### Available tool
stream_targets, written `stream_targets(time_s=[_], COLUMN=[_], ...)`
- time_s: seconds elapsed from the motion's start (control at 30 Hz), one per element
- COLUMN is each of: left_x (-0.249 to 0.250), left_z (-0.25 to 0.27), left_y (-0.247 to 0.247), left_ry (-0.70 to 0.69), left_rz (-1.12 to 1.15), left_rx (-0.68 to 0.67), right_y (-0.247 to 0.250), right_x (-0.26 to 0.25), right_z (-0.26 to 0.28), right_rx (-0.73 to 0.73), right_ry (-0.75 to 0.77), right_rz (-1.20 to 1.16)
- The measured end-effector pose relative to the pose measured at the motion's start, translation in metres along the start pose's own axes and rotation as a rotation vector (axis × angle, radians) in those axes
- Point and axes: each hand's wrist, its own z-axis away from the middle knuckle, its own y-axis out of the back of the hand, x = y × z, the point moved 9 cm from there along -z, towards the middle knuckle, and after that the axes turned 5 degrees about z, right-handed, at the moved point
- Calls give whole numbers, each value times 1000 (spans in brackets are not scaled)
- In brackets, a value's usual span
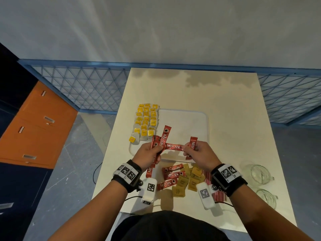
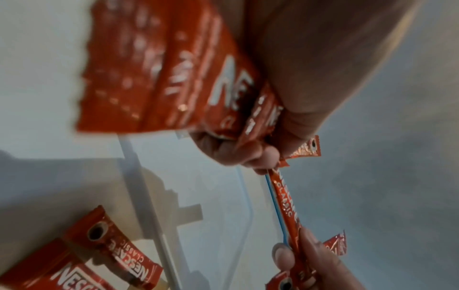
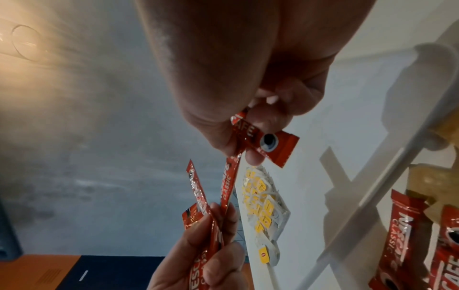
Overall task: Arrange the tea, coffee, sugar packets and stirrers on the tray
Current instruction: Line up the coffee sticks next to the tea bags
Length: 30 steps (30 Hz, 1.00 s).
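In the lower middle of the head view, a bunch of red coffee sticks [image 1: 160, 145] is gripped in the left hand [image 1: 147, 154], fingers curled round their middles so that the ends fan upward and downward. One horizontal coffee stick [image 1: 173, 147] is stretched between the two hands: its left end is caught at the left hand's fingertips, its right end is pinched by the right hand [image 1: 198, 152]. A further upright stick [image 1: 193, 143] is also held in the right hand's curled fingers. Both hands are held above the near edge of the white tray [image 1: 199, 119], which lies at the centre of the frame on the cream table [image 1: 225, 110]. Tea bags [image 1: 146, 120] are already laid in rows along the tray's left side. Below the hands, toward the bottom of the frame, loose coffee sticks [image 1: 171, 174], brown sugar packets [image 1: 189, 178] and what appear to be red-striped stirrers [image 1: 219, 195] are left on the table, off the tray. Two glass cups [image 1: 260, 173] are seen at the lower right. The step in hand is judged to be the gathering and squaring of coffee sticks into one bundle. For the next move, the shared stick must be released by one hand and aligned with the rest, and the bundle then set down on the tray beside the tea bags without being fanned apart.
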Motion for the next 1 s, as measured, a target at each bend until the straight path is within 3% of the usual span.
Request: stream_targets(time_s=[0.37,0.87,1.0], left_x=[14,31,35], left_z=[-32,-119,-138], left_y=[19,54,71], left_ry=[-28,-3,41], left_rz=[-35,-39,-32], left_rx=[45,88,180], right_y=[3,-9,2], right_x=[-10,-23,-18], right_z=[-32,-127,-159], right_rx=[39,95,149], right_ry=[-69,-123,-159], right_rz=[10,-48,-52])
